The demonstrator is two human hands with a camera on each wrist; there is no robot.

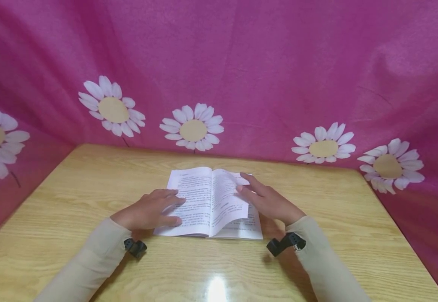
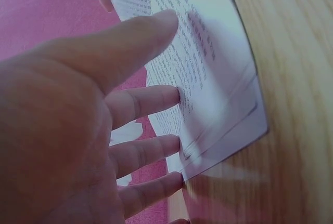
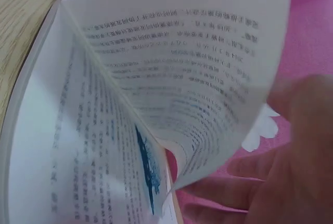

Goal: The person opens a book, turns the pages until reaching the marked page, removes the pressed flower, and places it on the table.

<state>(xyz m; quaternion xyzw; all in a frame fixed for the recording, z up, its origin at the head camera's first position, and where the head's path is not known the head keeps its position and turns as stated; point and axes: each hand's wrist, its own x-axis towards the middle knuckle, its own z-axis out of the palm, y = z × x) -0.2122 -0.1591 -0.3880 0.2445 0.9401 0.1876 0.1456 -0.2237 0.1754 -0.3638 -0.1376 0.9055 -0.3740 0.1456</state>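
An open book with printed text lies on the wooden table. My left hand is at the left page, its fingers spread and extended over the text. In the left wrist view, the thumb and fingertips are at the paper. A page on the right side is raised and curves away from the one beneath. At its outer edge is my right hand, thumb and fingers apart. The right wrist view shows the raised page bending against the right fingers, while the thumb tip is hidden behind it.
The wooden table extends around the book. Pink cloth with white daisies hangs behind and along both sides. Each wrist wears a black strap, such as the right strap.
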